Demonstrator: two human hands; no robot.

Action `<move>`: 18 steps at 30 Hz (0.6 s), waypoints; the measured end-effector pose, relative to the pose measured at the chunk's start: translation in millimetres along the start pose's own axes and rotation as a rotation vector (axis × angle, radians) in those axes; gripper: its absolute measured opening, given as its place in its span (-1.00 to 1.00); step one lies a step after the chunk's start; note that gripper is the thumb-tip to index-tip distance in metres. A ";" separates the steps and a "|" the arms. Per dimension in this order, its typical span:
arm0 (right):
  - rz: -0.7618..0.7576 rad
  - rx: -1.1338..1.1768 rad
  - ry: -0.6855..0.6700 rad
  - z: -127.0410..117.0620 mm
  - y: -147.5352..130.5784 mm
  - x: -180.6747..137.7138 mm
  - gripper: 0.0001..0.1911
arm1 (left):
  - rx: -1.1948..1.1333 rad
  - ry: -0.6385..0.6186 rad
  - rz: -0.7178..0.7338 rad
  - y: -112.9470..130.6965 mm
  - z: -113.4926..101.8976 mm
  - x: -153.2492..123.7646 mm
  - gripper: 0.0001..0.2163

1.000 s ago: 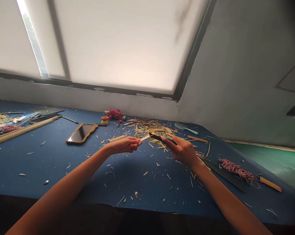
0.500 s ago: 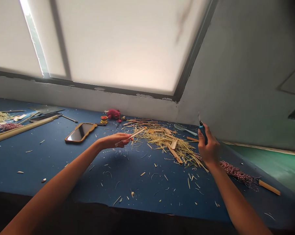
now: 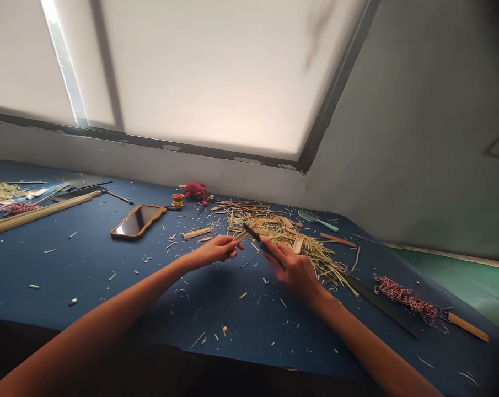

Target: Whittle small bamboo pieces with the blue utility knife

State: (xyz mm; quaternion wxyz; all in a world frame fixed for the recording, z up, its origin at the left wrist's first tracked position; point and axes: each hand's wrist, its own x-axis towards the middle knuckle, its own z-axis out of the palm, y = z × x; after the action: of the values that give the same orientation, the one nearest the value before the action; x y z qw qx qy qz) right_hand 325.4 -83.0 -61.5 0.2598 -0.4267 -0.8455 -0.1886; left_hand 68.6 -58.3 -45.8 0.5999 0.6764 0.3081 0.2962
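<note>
My left grip (image 3: 221,250) is clamped on the near end of a pale, narrow strip (image 3: 241,236), probably wood or bamboo, which stands out toward the middle of the frame, held above the blue worktop (image 3: 108,300). My right grip (image 3: 293,268) is closed round the handle of a knife (image 3: 252,232), its dark blade lying across the strip's far part; from here I can't tell how hard it bears.

I judge the strip light and fairly stiff, with some spring, smooth enough to slide under light fingers and liable to split along its grain. I'd pinch it flat at the near end, well back from the edge, fingertips beneath.

Just beyond, right of centre, spreads a heap of straw-coloured shavings (image 3: 324,259), with a broader pale piece (image 3: 298,245) lying on it. Left of centre lies a brown-framed mirror (image 3: 137,222); near the wall sit a red plush thing (image 3: 194,191) and a small gold pot (image 3: 177,199). A green hairbrush (image 3: 313,216) lies behind the heap, and bundled cord (image 3: 406,298) at lower right.
</note>
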 end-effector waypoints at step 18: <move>0.311 -0.021 0.064 0.3 38.1 -3.2 -0.53 | 0.011 0.042 0.026 -2.1 21.3 0.0 -0.66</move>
State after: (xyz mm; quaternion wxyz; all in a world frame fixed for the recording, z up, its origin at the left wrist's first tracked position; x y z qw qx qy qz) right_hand 358.1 -63.3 -60.0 0.3082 -0.5491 -0.7584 -0.1683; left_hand 84.8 -71.5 -50.1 0.5855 0.6773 0.3135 0.3164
